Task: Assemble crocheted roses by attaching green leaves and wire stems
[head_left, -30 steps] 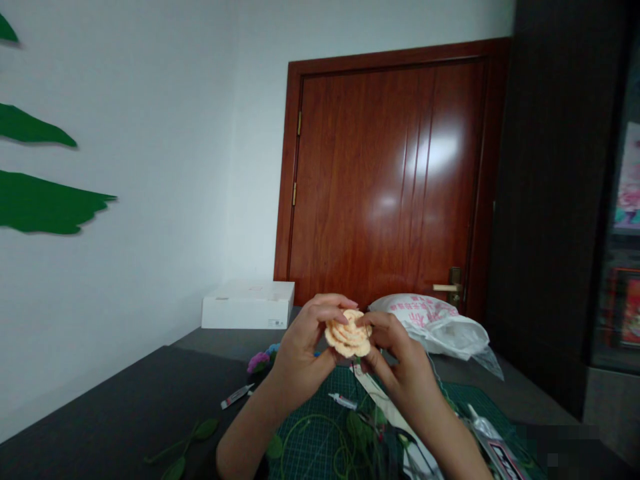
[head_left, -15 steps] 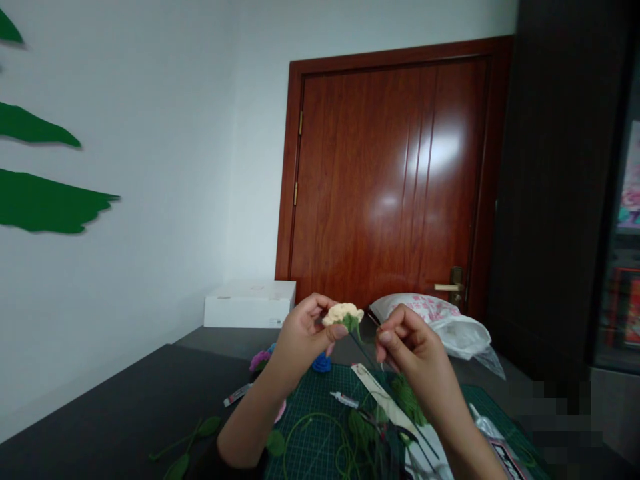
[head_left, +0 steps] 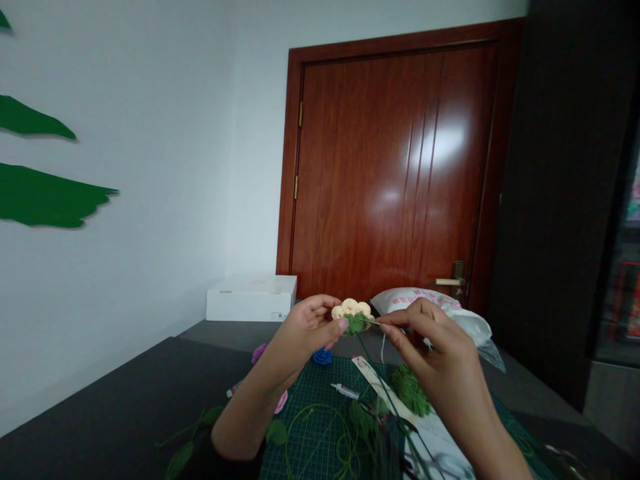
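Between the fingers and thumb of my left hand (head_left: 313,325) is a cream crocheted flower (head_left: 351,307) with a green base, tipped so the base faces me. A thin dark green stem (head_left: 373,363) runs down from it toward the mat. My right hand (head_left: 435,340) pinches a slender needle (head_left: 374,323), its tip at the flower's green base. White thread (head_left: 383,348) hangs below my right fingertips. Whether the needle's point has entered the stitches is too small to see.
Below lies a green cutting mat (head_left: 307,400) with a glue tube (head_left: 345,391), a cream strip (head_left: 375,380), a green yarn ball (head_left: 411,390) and loose green yarn. A blue crocheted piece (head_left: 323,356) sits beyond my left wrist. Farther back are a white box (head_left: 250,303) and a white bag (head_left: 410,298).
The flower has tilted, showing more of its green base, and has shifted slightly right. My right hand has brought the needle up against that base.
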Available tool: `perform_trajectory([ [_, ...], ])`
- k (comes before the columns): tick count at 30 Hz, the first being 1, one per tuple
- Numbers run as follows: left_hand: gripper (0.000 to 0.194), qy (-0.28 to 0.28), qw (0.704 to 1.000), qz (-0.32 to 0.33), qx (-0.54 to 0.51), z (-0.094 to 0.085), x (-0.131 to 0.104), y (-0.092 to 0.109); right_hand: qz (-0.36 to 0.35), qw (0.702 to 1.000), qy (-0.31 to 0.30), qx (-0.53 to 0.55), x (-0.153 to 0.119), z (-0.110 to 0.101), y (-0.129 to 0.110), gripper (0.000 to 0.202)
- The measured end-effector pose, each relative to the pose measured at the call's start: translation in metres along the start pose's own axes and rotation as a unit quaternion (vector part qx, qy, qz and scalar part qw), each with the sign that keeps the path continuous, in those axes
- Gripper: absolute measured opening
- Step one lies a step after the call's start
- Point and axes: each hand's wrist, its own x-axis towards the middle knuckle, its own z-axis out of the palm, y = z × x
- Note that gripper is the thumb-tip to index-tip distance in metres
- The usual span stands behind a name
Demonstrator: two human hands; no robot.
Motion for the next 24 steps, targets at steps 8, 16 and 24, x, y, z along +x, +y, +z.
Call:
perform_trajectory([
  [8,0.024,-0.015,1.0,0.006,-0.013,-0.0012,-0.0014,0.0035,-0.018,0.998,0.004,-0.064,-0.0014,-0.0048,0.0026,0.014],
  [16,0.018,-0.027,0.999,0.021,-0.035,-0.0009,-0.0029,0.0059,-0.034,0.993,0.011,-0.111,-0.004,-0.0077,-0.0033,0.012],
  [24,0.018,-0.019,0.999,0.018,-0.043,-0.0007,-0.0031,0.0068,-0.05,0.986,0.018,-0.159,-0.0058,-0.0084,-0.0053,0.01],
])
